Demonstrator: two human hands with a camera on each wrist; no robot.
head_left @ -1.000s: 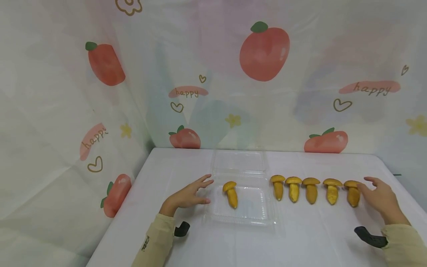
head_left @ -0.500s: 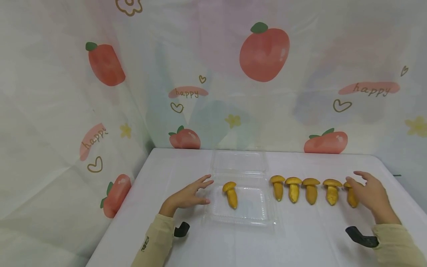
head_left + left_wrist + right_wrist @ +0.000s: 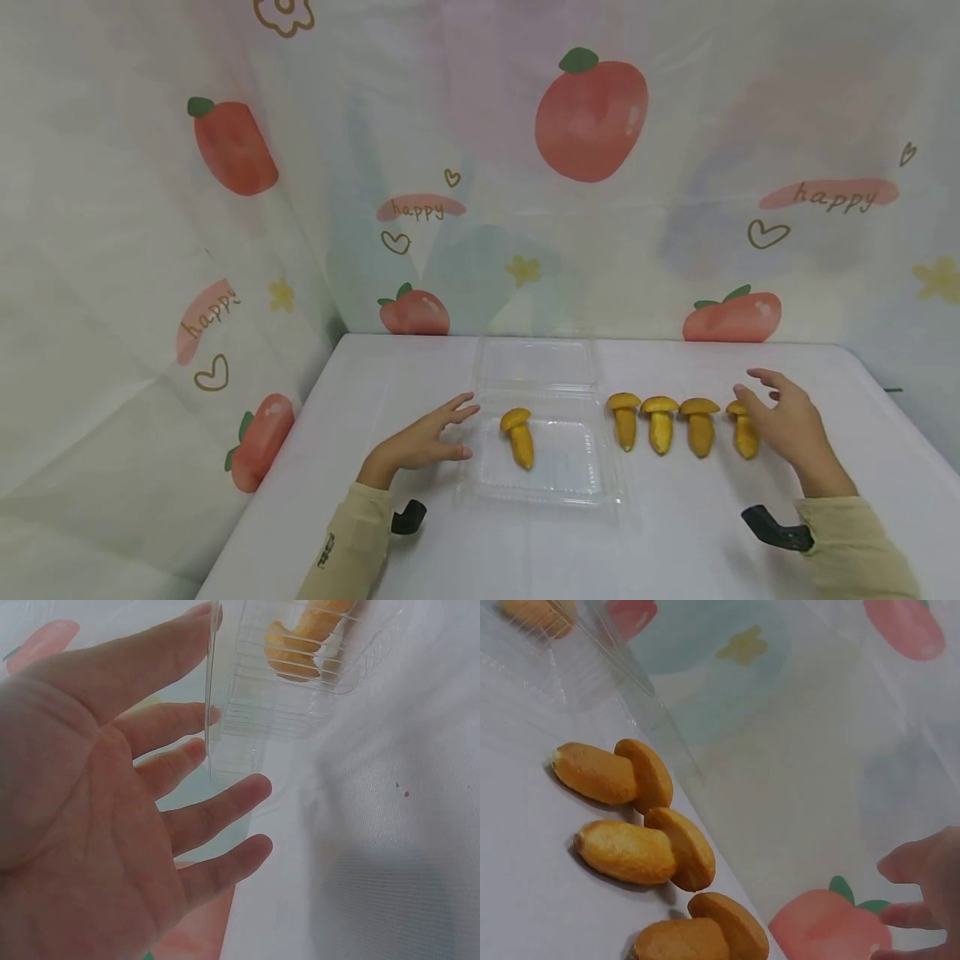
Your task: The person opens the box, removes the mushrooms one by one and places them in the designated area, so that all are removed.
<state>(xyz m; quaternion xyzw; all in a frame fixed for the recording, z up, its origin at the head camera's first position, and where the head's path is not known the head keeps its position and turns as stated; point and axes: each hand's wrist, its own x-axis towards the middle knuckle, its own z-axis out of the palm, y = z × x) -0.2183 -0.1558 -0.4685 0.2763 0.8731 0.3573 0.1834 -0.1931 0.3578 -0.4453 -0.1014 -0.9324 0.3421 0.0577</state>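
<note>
In the head view, a clear plastic clamshell box point(image 3: 543, 492) lies with its lid point(image 3: 536, 364) folded back, and one yellow-brown mushroom point(image 3: 519, 437) is inside. My left hand point(image 3: 420, 437) is at the box's left side, fingers spread. The left wrist view has its thumb and fingertips at the clear rim point(image 3: 212, 690); whether they press it I cannot tell. A row of mushrooms point(image 3: 661, 425) lies right of the box. My right hand point(image 3: 795, 429) hovers over the row's right end, partly covering one mushroom point(image 3: 744, 433). Its fingers hold nothing visible in the right wrist view.
A white-covered table point(image 3: 675, 533) runs back to a printed cloth backdrop point(image 3: 480, 125) behind it and at the left. Dark curved camera mounts point(image 3: 776, 529) stick out from both sleeves near the tabletop.
My right hand has moved left above the mushrooms. The rightmost mushroom, visible earlier, is now out of sight where the hand is. The left hand and box stay put.
</note>
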